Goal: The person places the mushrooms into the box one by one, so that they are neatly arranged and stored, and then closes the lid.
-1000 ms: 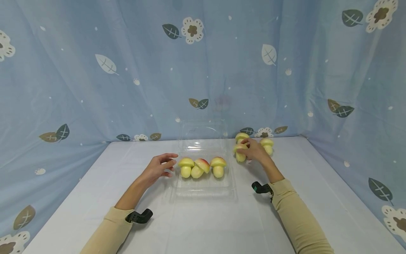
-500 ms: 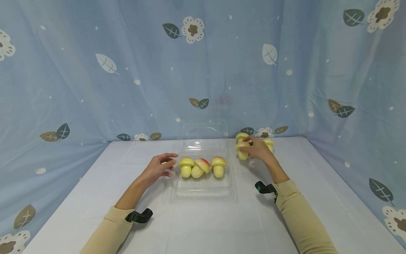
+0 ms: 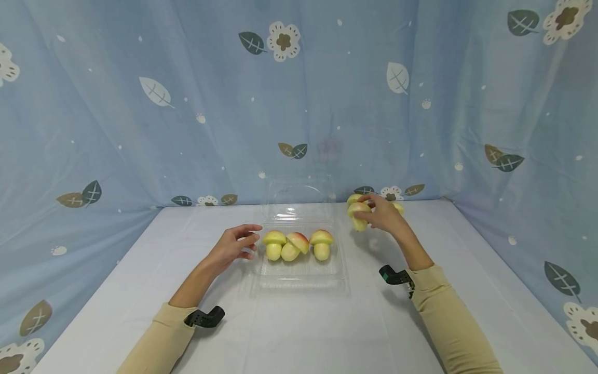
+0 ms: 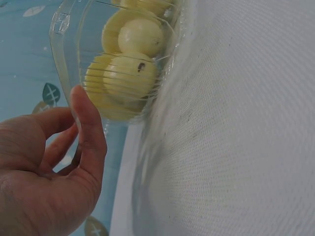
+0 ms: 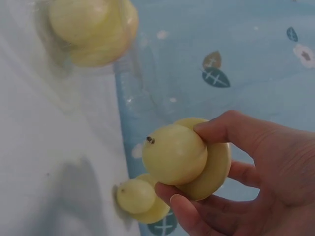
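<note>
My right hand point(image 3: 380, 214) pinches a yellow toy mushroom point(image 3: 358, 210) between thumb and fingers, above the table right of a clear plastic box. In the right wrist view, its stem end with a dark spot faces the camera. The clear plastic box point(image 3: 299, 283) stands with its lid up at the back. Inside sit three toy mushrooms: the left one point(image 3: 273, 244) upright, the middle one point(image 3: 294, 246) tilted, the right one point(image 3: 321, 244) upright. My left hand point(image 3: 232, 243) is at the box's left edge with loosely bent fingers; whether it touches the rim I cannot tell.
Behind the right hand, another toy mushroom point(image 3: 354, 198) stands near the table's back edge; one more point(image 3: 398, 207) is mostly hidden by that hand. A white cloth covers the table point(image 3: 299, 332). A blue patterned curtain point(image 3: 210, 130) hangs behind and at both sides.
My right hand has taken hold of the front mushroom on the right and lifted it slightly up and to the right. The left hand and the box stay in place.
</note>
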The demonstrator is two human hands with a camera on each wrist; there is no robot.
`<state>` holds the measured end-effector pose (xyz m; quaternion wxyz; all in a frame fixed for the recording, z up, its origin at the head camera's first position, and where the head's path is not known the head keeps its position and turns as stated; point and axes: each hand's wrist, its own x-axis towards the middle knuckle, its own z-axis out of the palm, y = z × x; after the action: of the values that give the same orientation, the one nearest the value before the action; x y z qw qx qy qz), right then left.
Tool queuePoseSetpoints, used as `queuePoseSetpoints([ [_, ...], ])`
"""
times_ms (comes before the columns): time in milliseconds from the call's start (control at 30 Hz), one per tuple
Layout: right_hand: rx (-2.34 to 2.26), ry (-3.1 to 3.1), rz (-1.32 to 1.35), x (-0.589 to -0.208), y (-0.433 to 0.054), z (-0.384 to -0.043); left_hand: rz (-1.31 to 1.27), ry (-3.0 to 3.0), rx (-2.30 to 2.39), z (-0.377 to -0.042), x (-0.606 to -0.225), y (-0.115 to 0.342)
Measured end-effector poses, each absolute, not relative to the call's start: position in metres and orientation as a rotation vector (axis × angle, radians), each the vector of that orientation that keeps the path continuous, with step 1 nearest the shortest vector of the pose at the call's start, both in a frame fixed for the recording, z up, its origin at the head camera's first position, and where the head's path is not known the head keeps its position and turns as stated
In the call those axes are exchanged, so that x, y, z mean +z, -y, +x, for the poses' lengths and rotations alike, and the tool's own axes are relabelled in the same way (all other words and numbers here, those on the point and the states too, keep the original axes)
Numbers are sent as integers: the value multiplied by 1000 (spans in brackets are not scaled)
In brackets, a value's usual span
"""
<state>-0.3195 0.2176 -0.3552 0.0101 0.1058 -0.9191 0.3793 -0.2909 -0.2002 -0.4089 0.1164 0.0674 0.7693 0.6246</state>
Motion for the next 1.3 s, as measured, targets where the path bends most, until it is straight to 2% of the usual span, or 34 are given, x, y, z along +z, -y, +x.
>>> queuePoseSetpoints([
  [733,1225,2855,472,-323,-200,-303,187,-2261,1823,-291,-408,200],
  [1300,1230,2860,612,-314,-173,-296,184,-2265,1824,-290,-408,199],
])
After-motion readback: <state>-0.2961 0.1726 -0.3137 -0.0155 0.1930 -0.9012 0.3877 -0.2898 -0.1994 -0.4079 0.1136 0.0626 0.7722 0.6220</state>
